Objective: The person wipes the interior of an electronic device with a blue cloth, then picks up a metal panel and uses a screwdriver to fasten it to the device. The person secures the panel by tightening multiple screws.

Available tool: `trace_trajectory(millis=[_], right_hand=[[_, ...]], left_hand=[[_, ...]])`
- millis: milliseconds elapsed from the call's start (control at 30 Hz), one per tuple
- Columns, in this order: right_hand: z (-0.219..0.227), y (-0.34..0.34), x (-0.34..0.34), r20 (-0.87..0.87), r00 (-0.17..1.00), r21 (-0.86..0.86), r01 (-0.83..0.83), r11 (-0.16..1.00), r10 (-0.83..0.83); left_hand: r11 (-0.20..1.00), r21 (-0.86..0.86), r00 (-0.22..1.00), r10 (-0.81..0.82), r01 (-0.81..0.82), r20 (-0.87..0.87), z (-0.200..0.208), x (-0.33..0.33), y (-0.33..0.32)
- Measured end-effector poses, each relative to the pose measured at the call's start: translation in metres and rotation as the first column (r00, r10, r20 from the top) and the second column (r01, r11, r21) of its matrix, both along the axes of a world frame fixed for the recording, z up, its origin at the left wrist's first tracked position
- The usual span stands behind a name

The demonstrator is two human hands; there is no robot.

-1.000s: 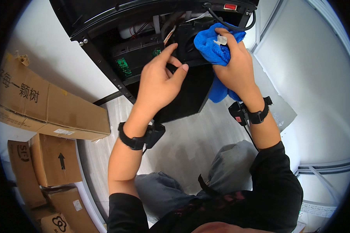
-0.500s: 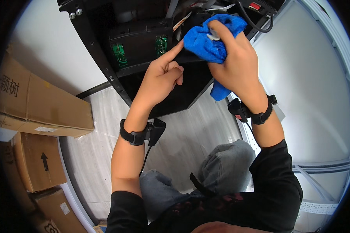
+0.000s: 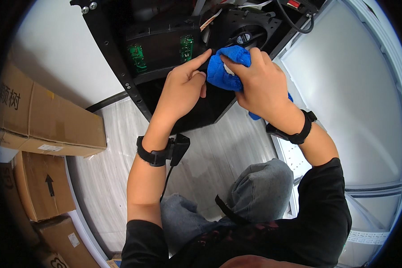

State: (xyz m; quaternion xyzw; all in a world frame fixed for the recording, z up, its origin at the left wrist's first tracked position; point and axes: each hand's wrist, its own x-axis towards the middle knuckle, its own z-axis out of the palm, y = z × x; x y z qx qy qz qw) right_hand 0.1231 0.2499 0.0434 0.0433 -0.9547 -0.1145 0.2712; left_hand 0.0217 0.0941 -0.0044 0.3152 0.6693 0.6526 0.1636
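Reaching to an open black machine [image 3: 163, 44] at the far side

With the right hand [image 3: 263, 82], palm down and elbow bent out to the right, clutches a bunched blue cloth [image 3: 218, 78], one finger laid leftward across it. With the left hand [image 3: 182, 89], on a straighter arm slanting far and right, points the index finger toward the cloth's left edge, thumb folded by curled fingers; cannot tell whether pinching anything there. Holds the cloth at the machine's opening, just to the near side of a round black fan [image 3: 243, 39]. Shows, farther left, green circuit boards [image 3: 186, 48].
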Motion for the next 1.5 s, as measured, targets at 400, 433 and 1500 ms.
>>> trace_trajectory(millis=[400,433,1500], right_hand=[[0.023,0.031,-0.014,-0.384,0.914,-0.061,-0.167,0.984,0.132],[0.021,0.032,-0.014,-0.378,0.918,-0.093,-0.164,0.982,0.117],[-0.043,0.034,0.012,-0.076,0.997,-0.628,-0.044,0.777,-0.005]], left_hand=[[0.992,-0.02,0.99,0.119,-0.121,-0.076,-0.001,0.003,0.007],[0.992,-0.025,0.99,0.121,-0.123,-0.072,-0.004,0.004,0.007],[0.991,-0.024,0.988,0.131,-0.134,-0.08,-0.007,0.001,0.005]])
